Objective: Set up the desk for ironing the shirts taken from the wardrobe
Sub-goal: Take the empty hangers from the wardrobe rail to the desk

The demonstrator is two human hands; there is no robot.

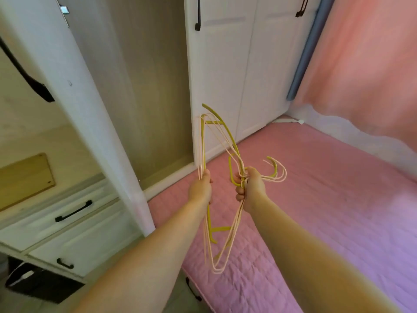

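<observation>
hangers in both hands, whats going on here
A person holds a bunch of empty hangers, yellow and pale pink ones, over a pink bed. The left hand grips the straight bars, the right hand grips near the hooks. The wardrobe door beside them stands open. No shirts are in view.

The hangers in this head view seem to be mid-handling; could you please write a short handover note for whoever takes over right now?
Left hand: grips the bottom bars of the bunch of hangers.
Right hand: grips the same bunch at the necks, hooks pointing right.
The hangers are bare, one yellow and several pale, held above the pink bed beside the open wardrobe.
Done: hangers carry no shirts.
Left: no shirts, desk or iron in view; the desk setup cannot be judged from here.
</observation>
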